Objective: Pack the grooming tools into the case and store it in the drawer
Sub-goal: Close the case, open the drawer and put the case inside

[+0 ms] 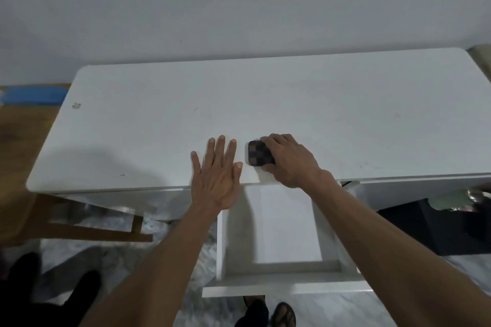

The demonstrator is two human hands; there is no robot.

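A small dark checkered case (259, 152) lies closed on the white desk (159, 119), near its front edge. My right hand (289, 160) covers its right side, fingers curled over the top and thumb at the near corner. My left hand (216, 171) rests flat on the desk just left of the case, fingers spread and holding nothing. Below the case a white drawer (281, 277) is pulled out toward me, and its inside looks bare. No loose grooming tools are in view.
A wooden chair frame (87, 225) stands under the desk's left side. A black bin (435, 228) with a green item sits at the right. My sandalled feet (268, 313) are on the marble floor below the drawer front. A dark shape (39, 292) fills the lower left.
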